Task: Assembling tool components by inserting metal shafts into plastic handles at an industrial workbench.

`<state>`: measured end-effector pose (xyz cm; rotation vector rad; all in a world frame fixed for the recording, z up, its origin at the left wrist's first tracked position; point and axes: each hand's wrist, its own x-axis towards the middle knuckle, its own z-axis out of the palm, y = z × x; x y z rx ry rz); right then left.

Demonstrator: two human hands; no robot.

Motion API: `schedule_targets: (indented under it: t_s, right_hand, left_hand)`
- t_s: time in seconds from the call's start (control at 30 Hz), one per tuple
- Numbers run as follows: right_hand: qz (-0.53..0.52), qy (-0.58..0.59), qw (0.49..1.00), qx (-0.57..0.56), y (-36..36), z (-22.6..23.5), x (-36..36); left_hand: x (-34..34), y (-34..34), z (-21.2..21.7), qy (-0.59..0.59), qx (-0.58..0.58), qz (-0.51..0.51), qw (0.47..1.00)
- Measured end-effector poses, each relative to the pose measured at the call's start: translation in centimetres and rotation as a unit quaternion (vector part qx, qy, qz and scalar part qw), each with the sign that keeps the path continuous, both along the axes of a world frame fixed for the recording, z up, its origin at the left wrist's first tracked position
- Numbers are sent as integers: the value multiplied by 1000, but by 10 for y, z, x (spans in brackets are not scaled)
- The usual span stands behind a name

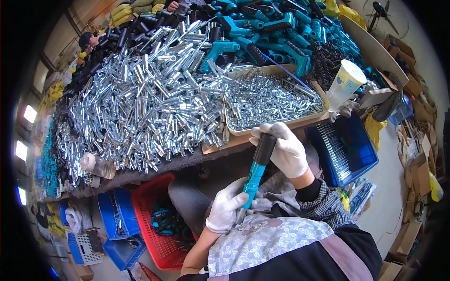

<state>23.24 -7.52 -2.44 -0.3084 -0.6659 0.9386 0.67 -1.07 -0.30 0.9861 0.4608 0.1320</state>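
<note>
Both my hands wear white gloves. A long cylindrical tool [255, 175] slants between them over my lap, with a teal body, a black sleeve on its upper end and a metal tip below. My left hand [224, 208] closes round the lower end near the metal tip. Around the black sleeve, the fingers of my right hand [288, 152] are wrapped. Just beyond it, a shallow tray [307, 120] holds small metal pins and springs. A large heap of shiny metal tubes [140, 103] lies to the left of that tray.
Teal pistol-shaped housings [262, 28] pile up at the back. A paper cup [347, 77] stands right of the tray; a clear bottle [97, 166] lies at the table's left edge. Below are a red basket [161, 250] with teal parts and a blue bin [358, 145] of metal rods.
</note>
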Motion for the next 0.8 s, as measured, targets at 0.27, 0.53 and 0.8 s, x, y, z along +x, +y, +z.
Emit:
schedule_targets:
  t_s: [0.27, 0.53, 0.8]
  right_hand:
    - [-58, -51, 973, -216, -12, 9, -21]
    - [-33, -25, 984, -175, -6, 13, -22]
    - [7, 23, 982, -189, -7, 18, -36]
  left_hand:
    - [-1, -1, -15, 24, 243, 42, 969]
    - [0, 0, -12, -13, 100, 51, 994]
    - [-2, 0, -9, -24, 40, 35, 998]
